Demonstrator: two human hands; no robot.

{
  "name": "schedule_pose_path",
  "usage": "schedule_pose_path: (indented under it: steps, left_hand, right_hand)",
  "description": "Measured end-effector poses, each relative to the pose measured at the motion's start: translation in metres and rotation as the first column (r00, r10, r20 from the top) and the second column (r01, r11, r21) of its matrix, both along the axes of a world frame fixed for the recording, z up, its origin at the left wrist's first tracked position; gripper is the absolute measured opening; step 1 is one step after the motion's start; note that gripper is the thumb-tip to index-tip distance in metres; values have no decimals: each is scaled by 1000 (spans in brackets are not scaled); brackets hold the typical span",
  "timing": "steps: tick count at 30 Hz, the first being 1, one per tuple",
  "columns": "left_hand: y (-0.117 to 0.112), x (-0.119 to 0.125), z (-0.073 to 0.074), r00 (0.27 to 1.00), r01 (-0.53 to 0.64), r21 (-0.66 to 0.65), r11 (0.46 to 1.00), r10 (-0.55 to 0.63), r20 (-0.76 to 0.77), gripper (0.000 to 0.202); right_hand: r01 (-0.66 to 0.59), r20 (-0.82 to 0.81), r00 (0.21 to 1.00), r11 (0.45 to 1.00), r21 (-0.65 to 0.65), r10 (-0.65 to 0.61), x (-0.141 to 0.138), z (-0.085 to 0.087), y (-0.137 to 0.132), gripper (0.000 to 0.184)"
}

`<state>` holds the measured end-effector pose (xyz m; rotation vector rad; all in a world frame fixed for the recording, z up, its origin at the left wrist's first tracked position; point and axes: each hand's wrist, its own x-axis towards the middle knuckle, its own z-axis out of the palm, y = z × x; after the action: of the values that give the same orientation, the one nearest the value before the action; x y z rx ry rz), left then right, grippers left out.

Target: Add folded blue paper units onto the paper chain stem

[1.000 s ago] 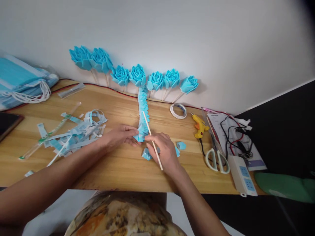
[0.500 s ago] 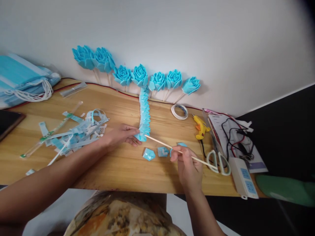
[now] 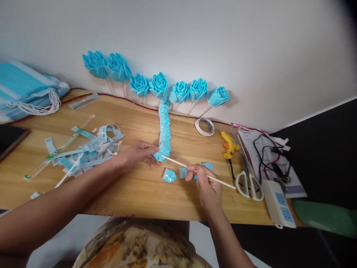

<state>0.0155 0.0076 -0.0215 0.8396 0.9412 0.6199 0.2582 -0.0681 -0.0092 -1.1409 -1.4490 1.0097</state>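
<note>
A craft workspace — wooden table [image 3: 134, 124], glue gun [image 3: 230, 145], scissors [image 3: 247, 178], blue flowers [image 3: 159, 85], cut scraps [image 3: 90, 149].

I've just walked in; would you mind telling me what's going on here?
The left hand touches the near end of a row of overlapping blue pieces, while the right hand holds a thin stick with its tip at that same end. Loose blue pieces lie by the right hand. Seven blue flowers stand along the wall behind, and a yellow glue gun and scissors lie farther right.
</note>
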Motion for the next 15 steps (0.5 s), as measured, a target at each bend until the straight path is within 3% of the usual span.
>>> schedule_pose_path:
  steps: [10,15]
  left_hand:
    - [-2,0,-3,999,30,28,999,-29,-34,62]
    - [-1,1,-3,996,63,42,997,-60,-67,63]
  right_hand:
    - [-126,255,964,971,202,72,-6,16,1,26]
    - [-192,285,952,947,258,115,-11,15,1,25]
